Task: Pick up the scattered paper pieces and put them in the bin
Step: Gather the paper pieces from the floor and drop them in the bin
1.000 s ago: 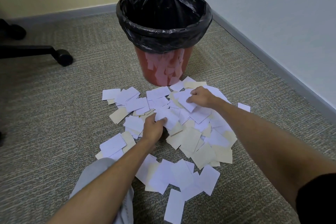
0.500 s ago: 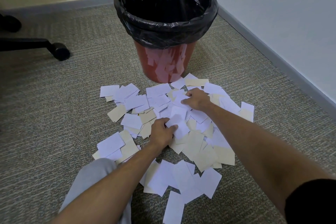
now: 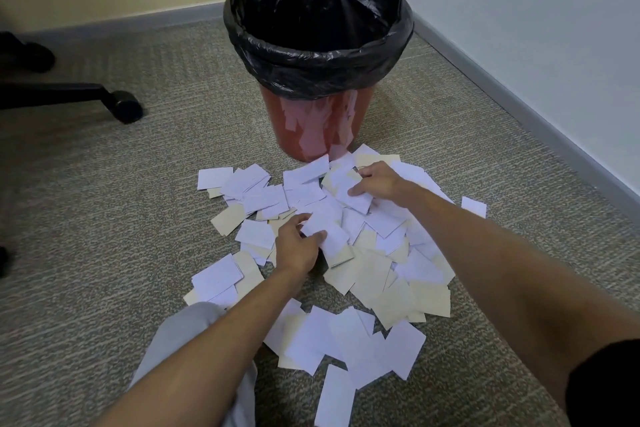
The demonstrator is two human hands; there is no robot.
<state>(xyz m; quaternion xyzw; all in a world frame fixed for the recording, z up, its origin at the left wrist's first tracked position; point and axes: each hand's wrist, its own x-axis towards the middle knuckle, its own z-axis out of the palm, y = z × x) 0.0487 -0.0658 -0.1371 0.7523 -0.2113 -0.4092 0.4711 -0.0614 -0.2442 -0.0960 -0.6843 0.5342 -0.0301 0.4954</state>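
Several white and cream paper pieces (image 3: 377, 291) lie scattered in a heap on the carpet in front of a red bin (image 3: 313, 128) lined with a black bag (image 3: 318, 69). My left hand (image 3: 298, 246) is in the middle of the heap, its fingers and thumb pinching a few white pieces (image 3: 325, 229). My right hand (image 3: 374, 182) is at the far side of the heap, close to the bin's base, its fingers curled round white pieces (image 3: 356, 198). The bin's inside looks dark; I cannot see its contents.
A black office chair base with a castor (image 3: 126, 109) stands at the left on the carpet. Grey skirting (image 3: 519, 111) and walls close the corner behind and right of the bin. My grey trouser knee (image 3: 194, 326) is at the bottom left.
Both hands have gathered papers inward and the left hand has shifted up-right onto a white piece. The view has tilted slightly, so the bin sits a little differently in frame.
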